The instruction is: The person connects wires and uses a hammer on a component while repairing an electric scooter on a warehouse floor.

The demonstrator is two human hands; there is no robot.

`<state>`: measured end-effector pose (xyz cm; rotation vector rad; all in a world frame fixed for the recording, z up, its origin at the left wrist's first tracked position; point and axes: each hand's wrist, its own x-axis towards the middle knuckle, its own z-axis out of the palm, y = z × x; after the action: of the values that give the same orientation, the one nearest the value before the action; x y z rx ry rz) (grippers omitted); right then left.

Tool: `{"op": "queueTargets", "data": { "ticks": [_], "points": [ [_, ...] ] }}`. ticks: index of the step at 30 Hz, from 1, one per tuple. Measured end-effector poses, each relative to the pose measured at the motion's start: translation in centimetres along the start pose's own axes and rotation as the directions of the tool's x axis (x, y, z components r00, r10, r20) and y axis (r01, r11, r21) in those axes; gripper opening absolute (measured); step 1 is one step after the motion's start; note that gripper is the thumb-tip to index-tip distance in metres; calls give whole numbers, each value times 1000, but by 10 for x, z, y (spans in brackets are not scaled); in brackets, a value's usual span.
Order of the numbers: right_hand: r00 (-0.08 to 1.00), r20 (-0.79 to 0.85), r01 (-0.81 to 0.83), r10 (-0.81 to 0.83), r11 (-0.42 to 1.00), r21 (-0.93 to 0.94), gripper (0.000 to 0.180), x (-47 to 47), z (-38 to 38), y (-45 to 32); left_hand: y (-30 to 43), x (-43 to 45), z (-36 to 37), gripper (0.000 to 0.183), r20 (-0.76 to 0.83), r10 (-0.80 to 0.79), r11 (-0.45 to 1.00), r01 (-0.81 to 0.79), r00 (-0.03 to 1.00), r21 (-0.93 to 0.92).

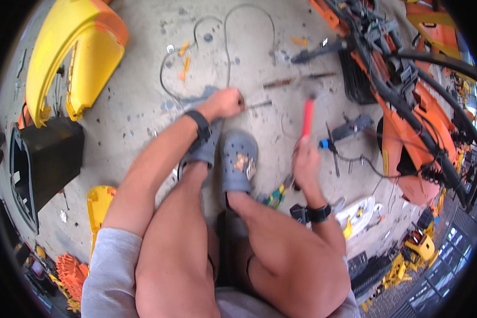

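Note:
My left hand (pixel 227 103) is closed in a fist low over the concrete floor (pixel 143 99), just beyond my grey clogs. Out of the fist, to the right, sticks a thin metal rod (pixel 258 105) with a dark, wider end; the rest of it is hidden by the fingers. A hammer (pixel 308 117) with a red handle is gripped in my right hand (pixel 307 161). Its head points away from me and is blurred. Below that hand lie pliers (pixel 277 195) with green and yellow handles. A grey cable (pixel 226 47) loops across the floor and passes behind my left hand.
At the left stand a yellow plastic fairing (pixel 97 75) and a black plastic housing (pixel 55 155). A partly stripped vehicle frame (pixel 393 95) with orange panels and hanging wires fills the right. A rusty bar (pixel 280 82) and a blue-tipped tool (pixel 325 144) lie nearby.

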<state>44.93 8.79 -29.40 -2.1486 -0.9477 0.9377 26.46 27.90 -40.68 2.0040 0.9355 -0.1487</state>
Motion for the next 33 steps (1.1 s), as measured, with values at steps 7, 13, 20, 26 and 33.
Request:
{"op": "queueTargets", "data": {
  "ticks": [7, 13, 20, 26, 33],
  "points": [
    [905, -158, 403, -394, 914, 33, 45, 0, 17, 7, -1, 2, -6, 27, 0, -40, 999, 40, 999, -26],
    [999, 13, -44, 43, 998, 47, 48, 0, -6, 14, -2, 9, 5, 27, -50, 16, 1000, -16, 999, 5],
    [818, -327, 535, -472, 834, 136, 48, 5, -10, -51, -16, -8, -8, 26, -44, -60, 996, 57, 997, -72],
    [985, 32, -169, 167, 984, 58, 52, 0, 21, 62, -2, 12, 5, 27, -19, 16, 999, -16, 1000, 28],
    [905, -192, 426, -380, 803, 417, 53, 2, -30, -81, -13, -2, -6, 26, -29, -65, 998, 64, 997, -29]
  ]
}}
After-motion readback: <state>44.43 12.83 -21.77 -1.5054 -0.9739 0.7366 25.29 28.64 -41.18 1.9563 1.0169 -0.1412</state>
